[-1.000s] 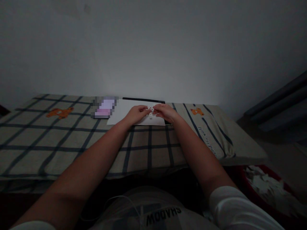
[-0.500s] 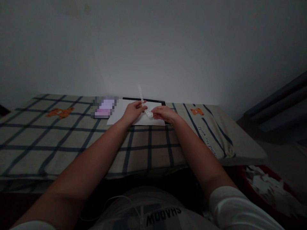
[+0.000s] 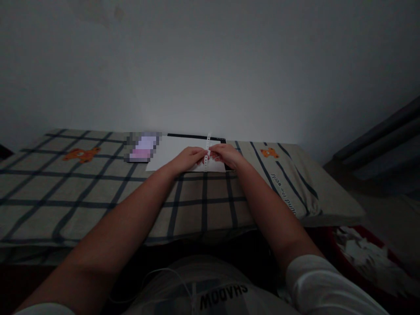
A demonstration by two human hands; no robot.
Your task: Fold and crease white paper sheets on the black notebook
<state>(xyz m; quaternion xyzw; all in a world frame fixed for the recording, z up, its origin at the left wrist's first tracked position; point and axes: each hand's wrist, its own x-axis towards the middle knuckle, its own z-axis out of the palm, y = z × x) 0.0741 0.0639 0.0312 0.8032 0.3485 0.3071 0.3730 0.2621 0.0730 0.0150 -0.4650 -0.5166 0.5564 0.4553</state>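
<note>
A thin white strip with a row of holes along it [image 3: 208, 139] runs roughly front to back between my hands, over a white sheet of paper [image 3: 169, 154]. My left hand [image 3: 190, 158] pinches the strip near its middle from the left. From the right, the fingertips of my right hand [image 3: 227, 154] close on it at nearly the same spot. Both sets of fingertips almost meet, and the part of the strip between them is partly hidden. Under the paper lies a dark flat object [image 3: 197, 136], showing only at its far and right edges.
A checked cloth with bear prints [image 3: 95, 188] covers the low surface, which meets a pale wall [image 3: 210, 65]. Left of the paper lies a blurred-out phone-like object [image 3: 143, 148]. At lower right stands a red container [image 3: 377, 238] of crumpled white paper.
The strip has swung from a bent, left-leaning pose to nearly straight front to back. My left hand has moved right and slightly nearer to me, up to my right fingertips.
</note>
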